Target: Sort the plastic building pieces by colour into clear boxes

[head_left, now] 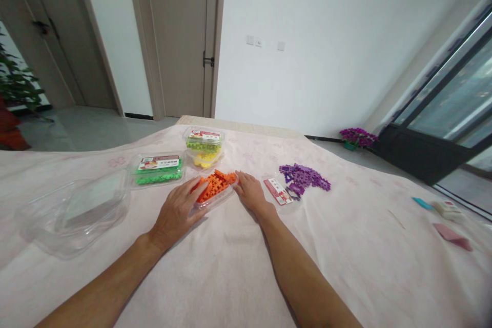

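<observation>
A clear plastic box (pixel 222 198) full of orange interlocking pieces (pixel 215 184) sits between my hands on the cloth. My left hand (pixel 175 211) grips the box's left end, thumb along the near side and fingers over the far side. At the right end, my right hand (pixel 250 192) holds the box's edge with its fingers close together. Right of that hand lies a heap of purple interlocking pieces (pixel 305 176), with a labelled clear lid (pixel 279 191) beside it. Left of the orange box is a closed box of green pieces (pixel 158 170).
Behind, a box of lime-green pieces (pixel 204 139) rests on a box of yellow pieces (pixel 206 159). Empty clear plastic containers (pixel 73 215) lie at left. A pink cloth-like piece (pixel 452 236), a blue item (pixel 422 203) and a small white box (pixel 448 210) are far right.
</observation>
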Available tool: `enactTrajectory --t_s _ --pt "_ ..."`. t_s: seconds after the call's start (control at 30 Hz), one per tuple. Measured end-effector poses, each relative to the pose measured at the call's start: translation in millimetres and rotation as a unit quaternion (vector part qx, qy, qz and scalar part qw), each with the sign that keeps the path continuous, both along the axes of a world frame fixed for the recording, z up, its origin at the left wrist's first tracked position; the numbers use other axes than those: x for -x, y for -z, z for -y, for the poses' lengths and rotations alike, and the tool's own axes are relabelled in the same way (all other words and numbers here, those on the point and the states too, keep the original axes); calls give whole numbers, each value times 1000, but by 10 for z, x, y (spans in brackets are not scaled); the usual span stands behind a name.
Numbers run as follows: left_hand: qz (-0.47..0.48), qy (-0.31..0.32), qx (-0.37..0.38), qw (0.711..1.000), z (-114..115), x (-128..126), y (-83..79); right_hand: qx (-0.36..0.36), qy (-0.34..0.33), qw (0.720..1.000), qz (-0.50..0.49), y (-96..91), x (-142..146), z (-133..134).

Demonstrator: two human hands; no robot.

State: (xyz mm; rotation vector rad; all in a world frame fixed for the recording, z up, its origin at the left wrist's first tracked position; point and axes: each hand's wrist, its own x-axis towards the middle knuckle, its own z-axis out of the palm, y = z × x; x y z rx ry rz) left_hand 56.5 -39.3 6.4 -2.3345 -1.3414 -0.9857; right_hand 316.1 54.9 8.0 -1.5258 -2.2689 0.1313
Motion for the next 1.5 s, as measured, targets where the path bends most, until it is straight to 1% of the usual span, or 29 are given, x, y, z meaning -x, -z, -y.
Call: enactTrajectory --t_s 0.1,0.2,0.27,0.37,0.43,0.47,0.53,0.6,0.67,0.77,0.83,0.9,0.97,1.07,1.13,1.27,1.4,1.47,1.5 --pt "-5 -6 5 1000 -25 0 24 0 20 1000 8 -53 13 8" --pt "-17 -9 10 1000 -41 16 33 -7 72 997 -8 -63 -15 14" --pt "-20 -4 8 1000 -40 21 21 -8 114 992 -54 -54 -50 3" --pt "-14 8 4 1000 -28 18 -6 -26 146 971 -186 -54 -102 -54" --pt "-6 9 4 1000 -22 17 -19 -56 131 949 -282 -87 -115 -103" --pt "-3 9 5 1000 -20 17 -22 -69 111 938 -320 -117 -112 -122" --pt "-2 11 8 1000 -17 20 -27 -79 42 929 -358 -205 -90 -131" --pt "-1 12 12 1000 -10 17 -36 -65 -47 935 -346 -325 -56 -86" --pt "3 11 13 1000 4 8 -54 -45 -117 949 -288 -464 -18 10" --pt "10 14 11 1000 28 -15 -89 -38 -177 971 -155 -667 38 188" --pt "12 19 8 1000 39 -26 -106 -45 -210 974 -74 -761 80 277" --pt "10 24 4 1000 42 -32 -108 -48 -241 969 -16 -798 124 319" --pt "7 29 1 1000 38 -32 -98 -41 -277 960 18 -781 163 319" --pt "9 35 3 999 25 -27 -73 -22 -323 946 20 -714 190 287" --pt "12 35 4 999 17 -23 -60 -28 -313 949 -16 -690 185 274" --pt "15 34 7 999 14 -20 -53 -47 -248 964 -88 -718 172 307" --pt "19 35 15 999 18 -21 -59 12 -249 965 -76 -727 215 359" --pt "23 37 18 999 18 -21 -62 29 -242 965 -99 -704 231 346" --pt "28 37 19 999 18 -21 -64 25 -228 965 -123 -685 227 323"
